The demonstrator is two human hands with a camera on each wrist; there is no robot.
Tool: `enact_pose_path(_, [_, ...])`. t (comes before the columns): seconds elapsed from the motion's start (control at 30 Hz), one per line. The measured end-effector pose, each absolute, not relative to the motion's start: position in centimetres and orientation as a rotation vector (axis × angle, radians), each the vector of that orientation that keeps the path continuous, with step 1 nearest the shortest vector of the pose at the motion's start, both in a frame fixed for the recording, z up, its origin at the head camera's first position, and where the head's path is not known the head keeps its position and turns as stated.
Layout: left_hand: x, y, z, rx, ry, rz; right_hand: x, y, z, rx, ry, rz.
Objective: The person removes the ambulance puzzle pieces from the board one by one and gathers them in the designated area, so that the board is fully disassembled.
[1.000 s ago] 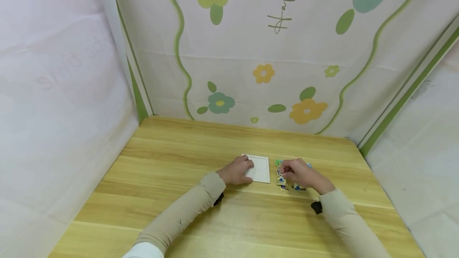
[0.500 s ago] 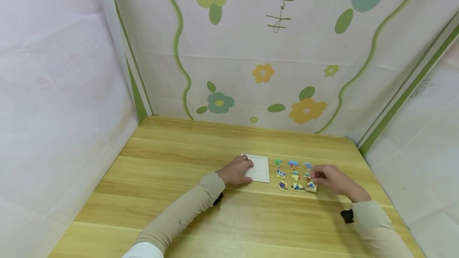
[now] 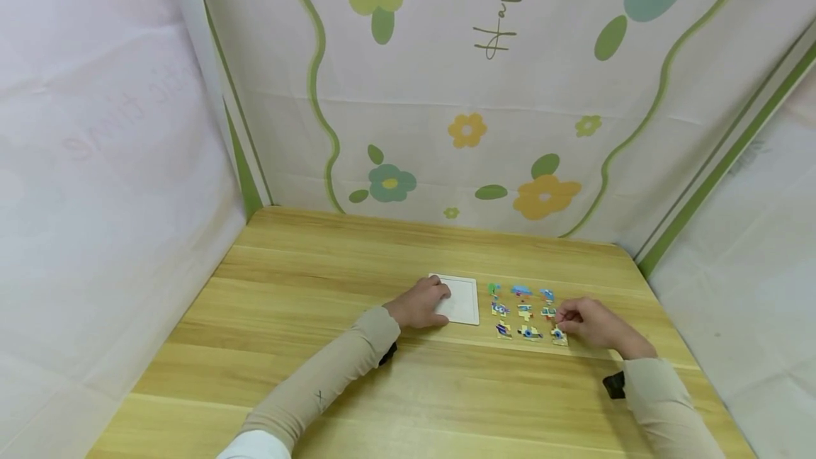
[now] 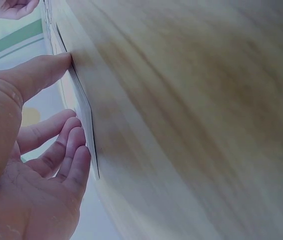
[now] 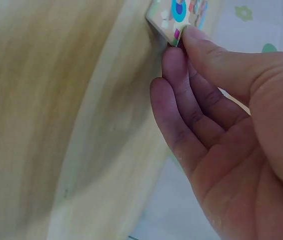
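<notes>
In the head view, my left hand [image 3: 417,303] rests on the left part of a flat white puzzle tray [image 3: 463,302]. The left wrist view has the thumb [image 4: 56,67] touching the tray's edge and the other fingertips lying bent on it. My right hand [image 3: 593,323] is at the front right corner of a block of colourful jigsaw pieces. Between thumb and forefinger it pinches the edge of a corner jigsaw piece [image 3: 559,336], yellowish with a blue round mark. That piece [image 5: 165,22] appears close to the wooden surface in the right wrist view; whether it lies fully flat I cannot tell.
Several other jigsaw pieces [image 3: 525,312] lie spaced apart in three rows to the right of the tray. The wooden table [image 3: 446,395] reaches up to a flower-printed cloth [image 3: 408,91] behind, with pale cloth walls at both sides.
My right hand has moved right from the left column of pieces to the front right corner, bringing the corner piece, which now lies slightly farther right and lower. The left hand stays still.
</notes>
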State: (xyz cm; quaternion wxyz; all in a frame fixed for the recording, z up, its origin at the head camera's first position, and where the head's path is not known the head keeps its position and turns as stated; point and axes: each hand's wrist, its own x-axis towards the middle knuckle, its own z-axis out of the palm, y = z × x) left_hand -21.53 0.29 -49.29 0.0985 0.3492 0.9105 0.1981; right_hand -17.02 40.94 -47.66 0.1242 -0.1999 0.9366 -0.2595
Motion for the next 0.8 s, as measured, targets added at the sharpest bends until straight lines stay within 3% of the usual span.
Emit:
enact_pose_path(0.43, [-21.5, 0.2, -48.8, 1.058, 2.697, 0.546, -16.9, 40.7, -47.9, -0.565, 2.757, -0.709])
enact_pose_path(0.8, [-21.0, -1.3, -47.5, 1.090, 2.653, 0.697, -16.5, 38.3, -45.4, -0.586, 2.769, -0.712])
